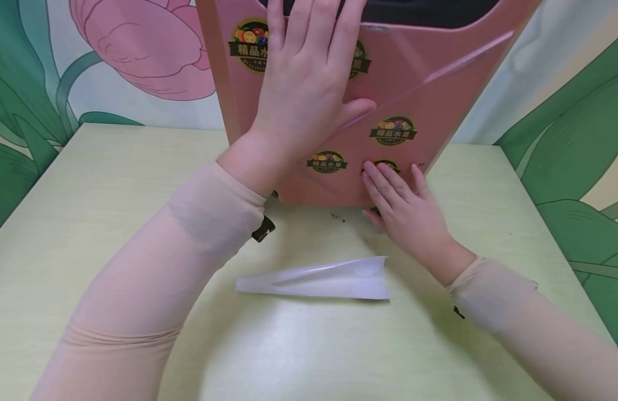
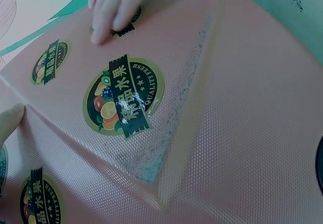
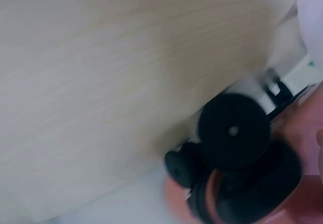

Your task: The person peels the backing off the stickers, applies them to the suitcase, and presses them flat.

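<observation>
A pink suitcase [image 1: 419, 83] with a textured shell stands at the back of the table. Round fruit stickers [image 1: 393, 131] with Chinese lettering are on it. My left hand [image 1: 309, 89] lies on its upper part, fingers straight and spread, partly over two stickers; its thumb [image 2: 11, 122] shows in the left wrist view. Lower right, my right hand [image 1: 404, 206] presses straight fingers over another sticker [image 1: 389, 165], mostly covered by them. The right wrist view shows black wheels [image 3: 234, 130] on the suitcase. The left fingertips are cut off at the top of the head view.
On the pale wood-grain table [image 1: 113, 234], a curled glossy white sheet [image 1: 329, 281] with faint round outlines lies in front of the suitcase. Small dark marks [image 1: 337, 217] show near its base. A curtain with a large flower print [image 1: 153, 50] hangs behind.
</observation>
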`<state>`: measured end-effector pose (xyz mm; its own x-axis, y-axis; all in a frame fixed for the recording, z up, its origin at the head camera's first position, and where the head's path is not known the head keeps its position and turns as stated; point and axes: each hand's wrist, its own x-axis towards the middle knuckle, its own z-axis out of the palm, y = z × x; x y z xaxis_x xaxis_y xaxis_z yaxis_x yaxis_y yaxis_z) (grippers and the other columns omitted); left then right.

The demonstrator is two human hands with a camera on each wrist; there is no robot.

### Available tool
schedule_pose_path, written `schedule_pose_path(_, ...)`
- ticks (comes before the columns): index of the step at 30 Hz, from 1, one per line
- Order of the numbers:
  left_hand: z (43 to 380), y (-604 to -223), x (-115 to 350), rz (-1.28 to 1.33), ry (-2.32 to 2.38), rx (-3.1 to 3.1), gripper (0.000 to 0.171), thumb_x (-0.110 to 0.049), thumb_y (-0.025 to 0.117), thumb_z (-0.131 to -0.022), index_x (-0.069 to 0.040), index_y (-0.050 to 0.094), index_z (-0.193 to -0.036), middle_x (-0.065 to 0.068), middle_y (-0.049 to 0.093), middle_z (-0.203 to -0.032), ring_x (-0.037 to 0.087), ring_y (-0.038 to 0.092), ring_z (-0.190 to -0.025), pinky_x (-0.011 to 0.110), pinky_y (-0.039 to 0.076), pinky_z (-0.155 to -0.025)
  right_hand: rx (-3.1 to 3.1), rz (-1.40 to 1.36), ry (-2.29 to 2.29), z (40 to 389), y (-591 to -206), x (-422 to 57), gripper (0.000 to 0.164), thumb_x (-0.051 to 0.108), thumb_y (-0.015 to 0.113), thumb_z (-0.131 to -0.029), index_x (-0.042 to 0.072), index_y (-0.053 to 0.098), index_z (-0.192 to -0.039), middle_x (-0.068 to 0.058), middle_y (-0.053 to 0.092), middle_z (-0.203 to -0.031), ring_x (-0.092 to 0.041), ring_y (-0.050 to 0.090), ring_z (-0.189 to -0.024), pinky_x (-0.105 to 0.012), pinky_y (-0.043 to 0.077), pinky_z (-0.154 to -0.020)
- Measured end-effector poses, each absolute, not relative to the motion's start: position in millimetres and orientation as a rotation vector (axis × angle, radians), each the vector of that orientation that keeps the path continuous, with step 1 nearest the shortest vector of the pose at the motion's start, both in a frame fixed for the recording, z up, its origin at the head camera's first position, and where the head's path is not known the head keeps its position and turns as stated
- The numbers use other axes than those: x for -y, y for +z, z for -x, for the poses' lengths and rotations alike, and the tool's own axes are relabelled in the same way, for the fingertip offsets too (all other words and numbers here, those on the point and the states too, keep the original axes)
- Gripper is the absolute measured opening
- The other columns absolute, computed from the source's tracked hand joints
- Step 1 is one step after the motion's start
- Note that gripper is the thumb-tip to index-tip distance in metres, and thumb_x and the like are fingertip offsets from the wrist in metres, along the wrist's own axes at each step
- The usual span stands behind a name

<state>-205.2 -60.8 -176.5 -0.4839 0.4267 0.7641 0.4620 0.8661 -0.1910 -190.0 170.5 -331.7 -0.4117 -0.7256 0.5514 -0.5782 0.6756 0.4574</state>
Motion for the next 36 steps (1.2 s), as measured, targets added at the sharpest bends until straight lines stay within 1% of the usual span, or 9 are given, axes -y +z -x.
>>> schedule_pose_path(2, 205.7, -176.6, 60.0, 0.640, -0.050, 2.140, 0.089, -0.067, 0.036, -0.086, -0.002, 0.025, -0.145, 0.017, 0.027, -0.147, 0.032, 0.019, -0.135, 0.052, -0.005, -0.109, 2.137, -0.948, -0.229, 189.9, -331.9, -177.7, 0.057, 0.040, 0.028, -0.102, 0.004, 0.031, -0.145, -0.004, 0.020, -0.153, -0.019, 0.021, -0.139, -0.052, 0.017, -0.107)
schedule_pose_path(6, 206.6, -177.4, 58.5, 0.634, -0.047, 2.139, 0.089, -0.067, 0.037, -0.086, -0.002, 0.025, -0.146, 0.017, 0.026, -0.147, 0.032, 0.018, -0.136, 0.052, -0.005, -0.109, 2.153, -0.866, -0.204, 189.1, -336.7, -184.6, 0.059, 0.043, 0.025, -0.101, 0.005, 0.028, -0.146, -0.002, 0.014, -0.155, -0.018, 0.018, -0.140, -0.051, 0.016, -0.108)
schedule_pose_path(12, 206.4, -178.1, 59.2, 0.626, -0.043, 2.139, 0.089, -0.066, 0.040, -0.086, -0.002, 0.025, -0.146, 0.017, 0.027, -0.147, 0.032, 0.019, -0.136, 0.052, -0.005, -0.109, 2.087, -1.015, -0.256, 194.4, -342.1, -170.4, 0.056, 0.042, 0.030, -0.101, 0.006, 0.033, -0.144, -0.002, 0.012, -0.155, -0.019, 0.016, -0.140, -0.051, 0.017, -0.108)
schedule_pose_path(15, 206.2, -178.2, 61.1, 0.633, -0.042, 2.140, 0.089, -0.066, 0.040, -0.086, -0.002, 0.024, -0.146, 0.017, 0.027, -0.147, 0.032, 0.019, -0.136, 0.052, -0.006, -0.109, 2.086, -1.042, -0.280, 197.6, -341.5, -168.0, 0.055, 0.040, 0.028, -0.102, 0.010, 0.027, -0.147, 0.001, 0.007, -0.156, -0.017, 0.012, -0.141, -0.050, 0.015, -0.109)
schedule_pose_path(19, 206.4, -178.3, 64.3, 0.645, -0.057, 2.130, 0.088, -0.065, 0.043, -0.086, -0.002, 0.026, -0.145, 0.017, 0.028, -0.146, 0.032, 0.020, -0.136, 0.051, -0.005, -0.109, 2.078, -1.020, -0.300, 200.9, -340.3, -176.1, 0.054, 0.039, 0.029, -0.102, 0.014, 0.022, -0.149, 0.004, 0.007, -0.156, -0.013, 0.011, -0.141, -0.050, 0.018, -0.108)
schedule_pose_path(26, 208.5, -179.3, 67.6, 0.668, -0.068, 2.100, 0.085, -0.062, 0.048, -0.086, -0.002, 0.030, -0.143, 0.016, 0.033, -0.144, 0.032, 0.022, -0.135, 0.050, -0.002, -0.110, 2.085, -0.919, -0.275, 201.2, -344.5, -197.6, 0.053, 0.041, 0.032, -0.101, 0.013, 0.032, -0.146, 0.007, 0.014, -0.155, -0.010, 0.013, -0.140, -0.046, 0.015, -0.110)
schedule_pose_path(31, 210.9, -179.3, 70.5, 0.678, -0.080, 2.071, 0.082, -0.061, 0.047, -0.087, -0.002, 0.032, -0.142, 0.015, 0.034, -0.143, 0.031, 0.023, -0.135, 0.049, -0.001, -0.110, 2.103, -0.886, -0.284, 200.7, -346.6, -200.7, 0.055, 0.042, 0.030, -0.100, 0.010, 0.035, -0.145, 0.003, 0.019, -0.154, -0.014, 0.017, -0.140, -0.048, 0.016, -0.109)
schedule_pose_path(34, 210.9, -180.7, 72.4, 0.690, -0.069, 2.058, 0.076, -0.057, 0.043, -0.090, -0.003, 0.033, -0.143, 0.014, 0.034, -0.145, 0.030, 0.024, -0.136, 0.050, 0.001, -0.110, 2.178, -0.909, -0.258, 195.6, -345.6, -201.9, 0.056, 0.042, 0.027, -0.101, 0.007, 0.035, -0.144, -0.004, 0.022, -0.153, -0.020, 0.019, -0.139, -0.052, 0.017, -0.108)
schedule_pose_path(36, 209.6, -183.3, 73.5, 0.698, -0.057, 2.053, 0.070, -0.052, 0.040, -0.093, -0.004, 0.034, -0.143, 0.014, 0.033, -0.146, 0.029, 0.023, -0.137, 0.050, 0.001, -0.110, 2.265, -0.935, -0.215, 189.5, -344.5, -203.8, 0.057, 0.040, 0.030, -0.100, 0.004, 0.033, -0.144, -0.009, 0.022, -0.152, -0.025, 0.017, -0.140, -0.055, 0.013, -0.108)
